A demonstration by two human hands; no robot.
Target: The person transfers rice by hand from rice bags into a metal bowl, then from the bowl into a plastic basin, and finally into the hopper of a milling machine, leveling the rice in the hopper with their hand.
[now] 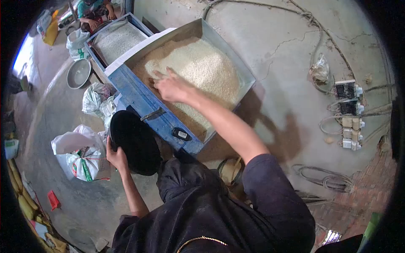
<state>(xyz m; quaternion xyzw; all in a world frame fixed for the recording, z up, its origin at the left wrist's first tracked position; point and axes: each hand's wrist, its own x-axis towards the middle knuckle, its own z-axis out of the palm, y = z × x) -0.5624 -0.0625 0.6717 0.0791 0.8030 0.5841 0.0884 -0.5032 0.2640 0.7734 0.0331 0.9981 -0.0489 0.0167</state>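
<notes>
Grain (pixel 215 69) heaped in a metal tray (pixel 230 59), a right hand (pixel 171 87) reaching in, a black basin (pixel 135 145) in the left hand (pixel 117 157)

A person in dark clothing (pixel 211 211) is seen from above, leaning toward a tilted tray with pale metal walls on a blue frame (pixel 134 93); the grain fills much of it, cream-coloured and piled highest toward the far right wall, with browner patches along the upper and near edges. The right arm stretches across the tray; the right hand is open and holds nothing visible, its fingers spread at the edge of the pale grain; whether the fingertips press into it cannot be told. The left hand grips the rim of the black basin, which is tipped on its side just beside the blue frame; its inside is too dark to make out.

Beyond the tray stands a second, smaller blue-edged tray (pixel 142 23) of whitish material (pixel 118 40); a co-worker (pixel 95 10) sits at its far end, partly cut off by the view. On the floor to the left are a round metal bowl (pixel 79 74), a crumpled white bag (pixel 95 99), an open white sack (pixel 86 162) with green and red print, near the left hand, and a small red object (pixel 54 200); on the right are a row of electrical switches (pixel 351 116) and a loose coil of cable (pixel 333 179).
</notes>
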